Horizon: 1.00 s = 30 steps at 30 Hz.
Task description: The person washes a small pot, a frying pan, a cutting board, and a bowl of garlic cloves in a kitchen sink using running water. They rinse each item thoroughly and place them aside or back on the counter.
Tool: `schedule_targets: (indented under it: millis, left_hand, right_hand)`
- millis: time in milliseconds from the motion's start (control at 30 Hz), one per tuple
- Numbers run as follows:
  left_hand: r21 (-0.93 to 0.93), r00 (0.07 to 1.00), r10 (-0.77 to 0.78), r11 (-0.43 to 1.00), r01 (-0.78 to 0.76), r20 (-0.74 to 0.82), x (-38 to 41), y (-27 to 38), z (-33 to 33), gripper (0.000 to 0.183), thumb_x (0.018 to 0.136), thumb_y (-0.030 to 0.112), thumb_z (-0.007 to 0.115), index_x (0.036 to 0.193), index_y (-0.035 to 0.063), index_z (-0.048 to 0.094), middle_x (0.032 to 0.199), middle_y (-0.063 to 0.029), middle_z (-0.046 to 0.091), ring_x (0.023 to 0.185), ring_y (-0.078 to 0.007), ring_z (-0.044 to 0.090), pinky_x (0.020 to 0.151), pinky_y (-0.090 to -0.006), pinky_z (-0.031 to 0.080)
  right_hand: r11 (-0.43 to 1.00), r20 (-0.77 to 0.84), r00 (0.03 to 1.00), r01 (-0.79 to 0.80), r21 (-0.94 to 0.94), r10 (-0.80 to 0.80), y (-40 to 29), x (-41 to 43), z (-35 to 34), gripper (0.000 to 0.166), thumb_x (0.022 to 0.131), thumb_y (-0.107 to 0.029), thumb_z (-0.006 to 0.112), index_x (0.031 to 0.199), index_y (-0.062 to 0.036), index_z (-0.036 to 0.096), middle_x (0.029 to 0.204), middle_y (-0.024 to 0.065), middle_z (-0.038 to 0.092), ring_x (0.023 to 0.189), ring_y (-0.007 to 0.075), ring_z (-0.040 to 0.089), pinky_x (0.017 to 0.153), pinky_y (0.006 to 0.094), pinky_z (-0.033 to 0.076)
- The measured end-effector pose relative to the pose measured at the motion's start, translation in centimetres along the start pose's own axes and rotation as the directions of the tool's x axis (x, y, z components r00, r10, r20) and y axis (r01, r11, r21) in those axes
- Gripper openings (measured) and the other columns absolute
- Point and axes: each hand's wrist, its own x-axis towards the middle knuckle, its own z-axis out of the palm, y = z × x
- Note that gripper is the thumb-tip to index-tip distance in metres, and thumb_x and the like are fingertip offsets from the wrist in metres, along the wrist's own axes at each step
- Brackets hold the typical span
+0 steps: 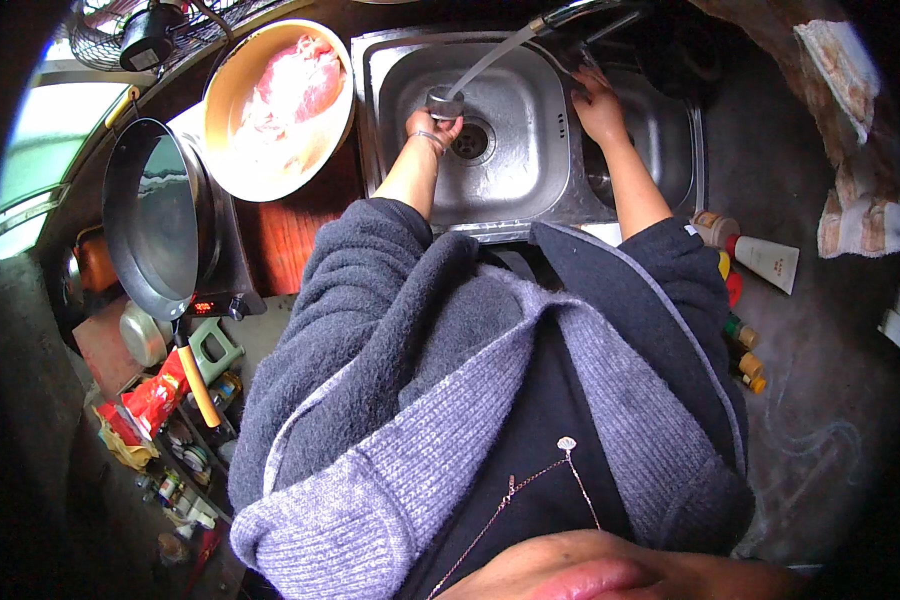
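Note:
My left hand (429, 133) holds a small clear glass cup (445, 103) over the left basin (510, 169) of a stainless steel double sink. Water (491, 60) streams from the metal faucet (570, 13) at the top down into the cup. Just right of the cup lies the round drain (471, 142). My right hand (600, 109) is raised over the divider side of the right basin (656, 150), below the faucet. Its fingers are extended and nothing shows in them; whether the fingertips touch the faucet fittings is hard to tell.
A cream basin (217, 142) holding raw meat (300, 82) stands left of the sink. Farther left, a frying pan (154, 217) rests on an induction cooker (244, 281), its wooden handle pointing toward me. A white tube (766, 262) and several bottles (746, 334) sit at right.

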Motion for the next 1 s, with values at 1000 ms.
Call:
schedule_targets:
  millis: [1000]
  left_hand:
    - [-0.114, 0.974, 0.085, 0.992, -0.062, 0.209, -0.6, -0.4, -0.3, 0.023, 0.084, 0.020, 0.036, 0.094, 0.0057, 0.051, 0.093, -0.0088, 0.056, 0.085, -0.0238, 0.054, 0.071, -0.0374, 0.044]
  right_hand:
    - [0.999, 0.008, 0.999, -0.031, 0.020, 0.031, -0.1, 0.3, -1.9, 0.028, 0.069, -0.010, 0.053, 0.097, -0.0055, 0.055, 0.114, 0.0122, 0.048, 0.112, 0.0301, 0.037, 0.093, 0.0353, 0.032]
